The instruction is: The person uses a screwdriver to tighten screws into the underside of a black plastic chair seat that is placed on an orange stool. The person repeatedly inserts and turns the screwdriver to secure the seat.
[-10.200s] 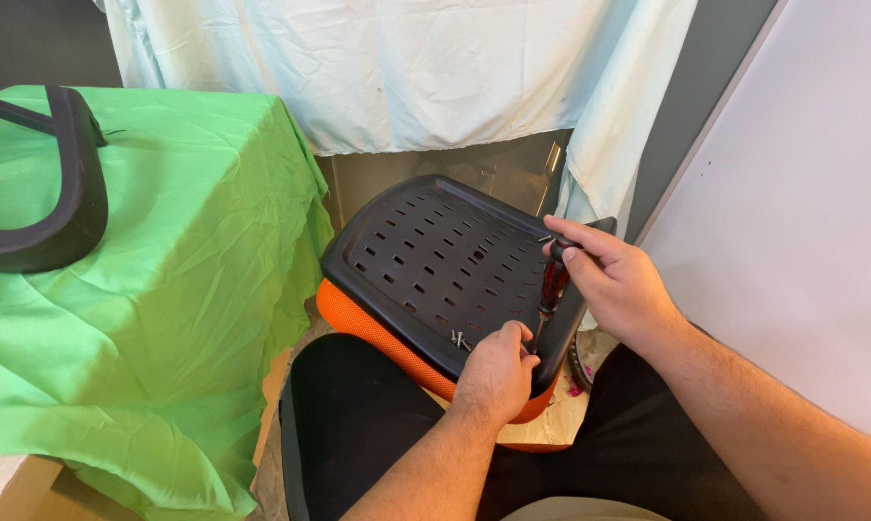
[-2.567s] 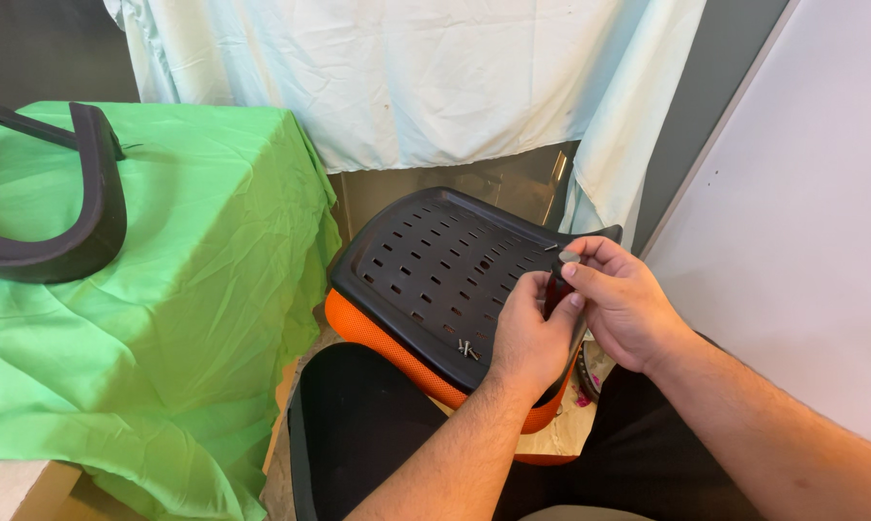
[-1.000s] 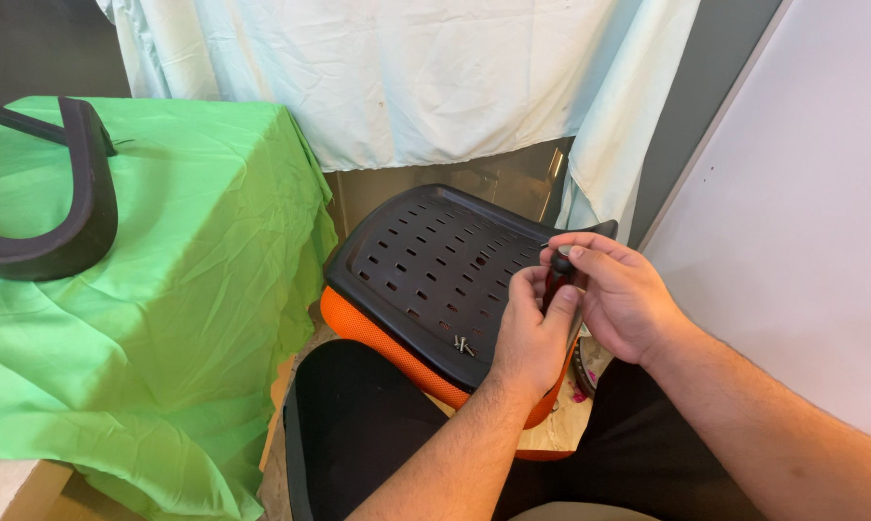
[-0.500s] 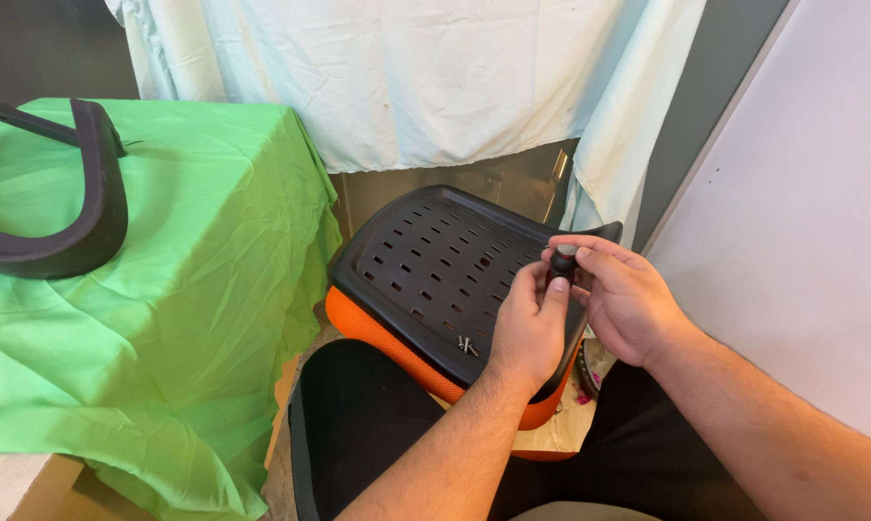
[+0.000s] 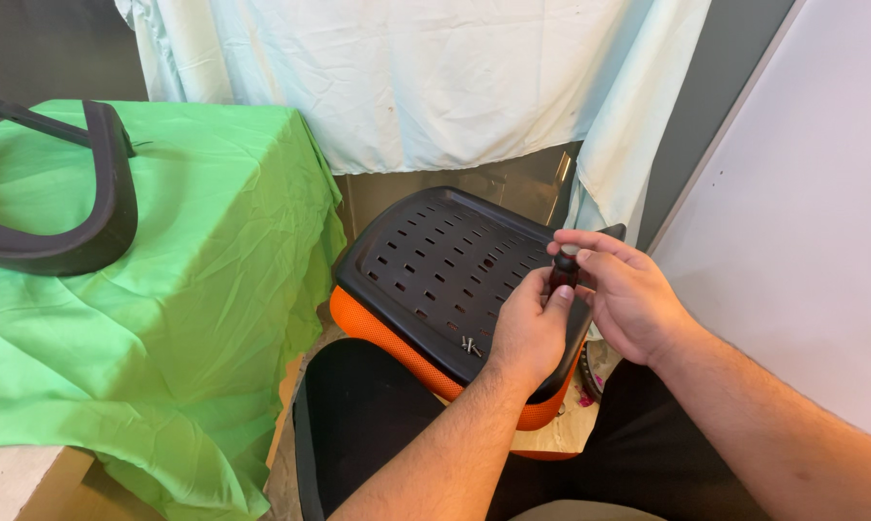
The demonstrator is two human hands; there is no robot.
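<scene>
A dark screwdriver handle (image 5: 563, 270) is gripped upright between both hands at the far edge of the black perforated seat base (image 5: 435, 270); the right hand (image 5: 628, 294) is closed around its top for turning; the left hand (image 5: 527, 328) pinches lower down to steady it; loose screws (image 5: 470, 344) are left within reach on the base.

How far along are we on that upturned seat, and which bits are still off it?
Both hands, left hand and right hand, are on a dark screwdriver handle at the right edge of the upturned seat pan, so a fastening is under way there. Loose screws still lie on the pan, unfitted. The black curved frame part sits apart on the green cloth, not attached.
</scene>
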